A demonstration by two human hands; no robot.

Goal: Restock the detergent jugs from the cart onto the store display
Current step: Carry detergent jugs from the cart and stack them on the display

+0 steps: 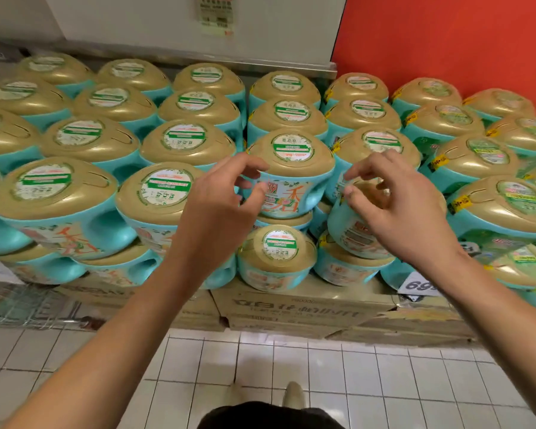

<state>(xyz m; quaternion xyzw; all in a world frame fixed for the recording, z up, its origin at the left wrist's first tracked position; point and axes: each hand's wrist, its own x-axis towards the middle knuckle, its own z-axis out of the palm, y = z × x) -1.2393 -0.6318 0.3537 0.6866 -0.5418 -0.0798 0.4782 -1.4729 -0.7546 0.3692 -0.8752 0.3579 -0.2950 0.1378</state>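
Hovering left hand [217, 196] and right hand [399, 209], fingers loosely bent, gripping nothing, close on each side of a blue jug [291, 171]. Sitting up front on the display [291, 308], top layer.

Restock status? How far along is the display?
Mostly done: the display is packed with jugs in two tiers. In hand: nothing; left hand and right hand hover loosely curled either side of the middle jug. Left: the spot atop the lower front jug looks open; cart not in view.

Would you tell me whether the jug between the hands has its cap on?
On: a gold cap sits atop the teal jug.
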